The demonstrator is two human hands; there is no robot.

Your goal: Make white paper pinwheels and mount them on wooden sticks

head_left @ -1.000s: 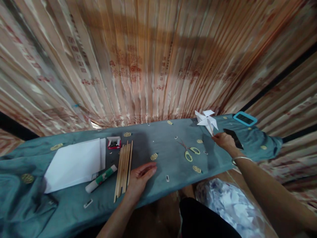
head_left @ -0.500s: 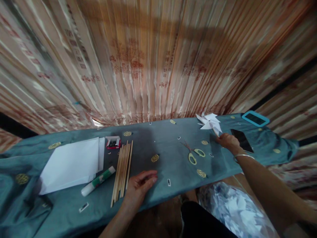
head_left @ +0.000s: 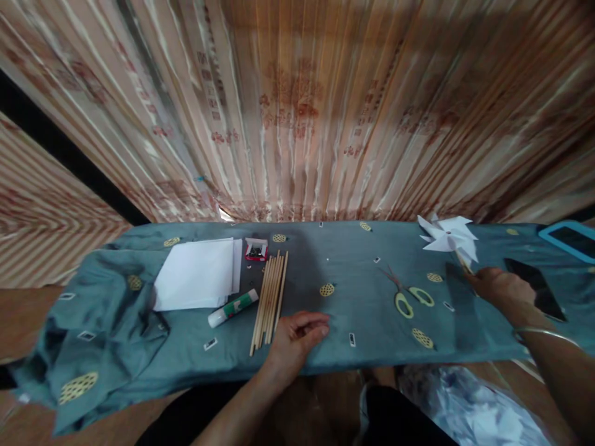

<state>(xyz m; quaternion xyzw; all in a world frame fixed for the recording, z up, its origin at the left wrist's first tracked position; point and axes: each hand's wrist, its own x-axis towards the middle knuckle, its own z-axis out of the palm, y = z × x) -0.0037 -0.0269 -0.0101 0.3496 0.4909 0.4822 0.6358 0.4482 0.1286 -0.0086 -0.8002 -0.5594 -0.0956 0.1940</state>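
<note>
Pinwheel (head_left: 449, 233) shifted right in view, white, sharp-pointed paper blades (head_left: 461, 225)

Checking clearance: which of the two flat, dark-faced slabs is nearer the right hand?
The black slab without a coloured rim, close beside the right hand; the blue-rimmed slab lies farther right, cut off by the picture's edge.

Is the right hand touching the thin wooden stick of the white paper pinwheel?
Touching: the head view shows the right hand closed around the thin wooden stick, below the white paper pinwheel's blades.
</note>
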